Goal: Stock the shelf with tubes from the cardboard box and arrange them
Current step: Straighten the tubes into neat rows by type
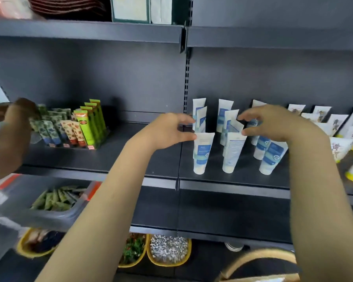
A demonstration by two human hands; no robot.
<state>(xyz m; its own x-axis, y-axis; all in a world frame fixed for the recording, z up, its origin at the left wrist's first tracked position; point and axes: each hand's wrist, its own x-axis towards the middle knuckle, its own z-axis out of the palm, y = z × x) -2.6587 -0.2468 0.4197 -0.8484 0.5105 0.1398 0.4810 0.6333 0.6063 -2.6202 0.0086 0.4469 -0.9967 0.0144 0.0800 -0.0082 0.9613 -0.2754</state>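
The dark shelf [245,177] carries the blue-and-white tubes [231,151], which stand on their caps in three close rows running back from its front edge. The left hand [167,131] and right hand [277,123] grip nothing. Each has thumb and forefinger spread in a C, with the tips at the crimped tops of the two leftmost front tubes. A sideways nudge that high up would likely topple a tube into its neighbours or off the front edge.
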